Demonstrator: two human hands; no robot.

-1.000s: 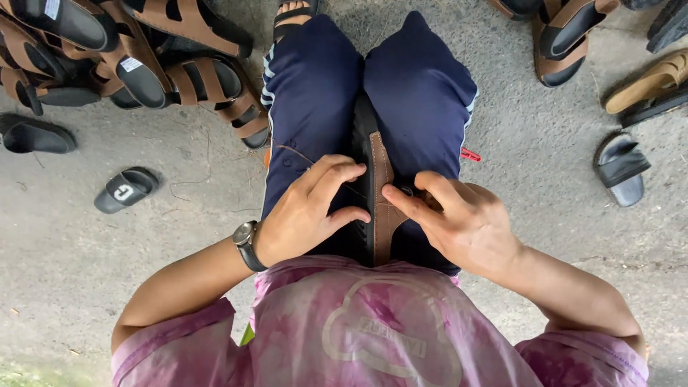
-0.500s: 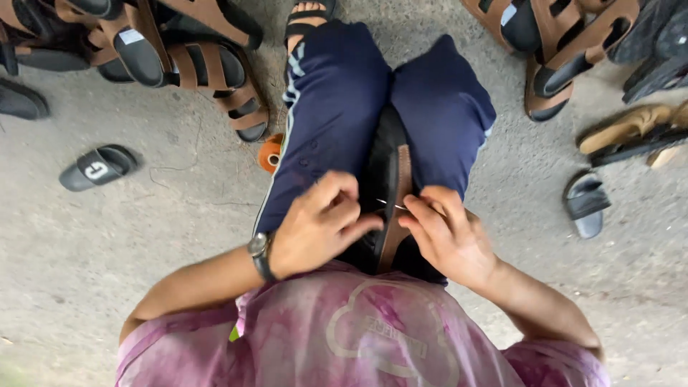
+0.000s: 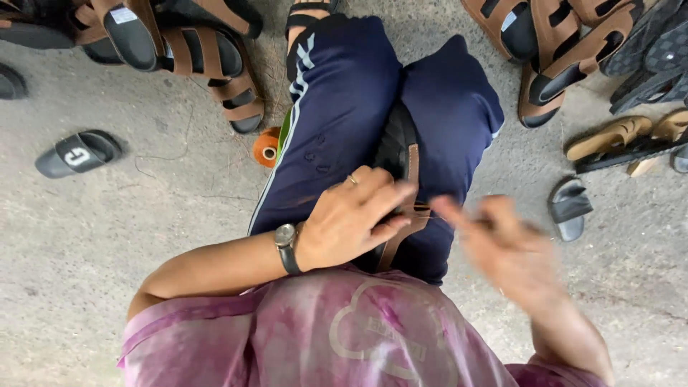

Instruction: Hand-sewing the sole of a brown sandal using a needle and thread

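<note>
Left hand pinches the black, brown-strapped sandal; blurred right hand looks loosely curled, grip unclear.

Right hand is a blur, so its grip can't be read. Left hand covers the near part of the sandal, the rest wedged between the knees. Far sandals run off the top edge; the spool sits half behind the leg.

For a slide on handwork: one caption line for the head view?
Seated person's left hand presses a black-and-brown sandal between the knees; right hand blurred beside it.
</note>
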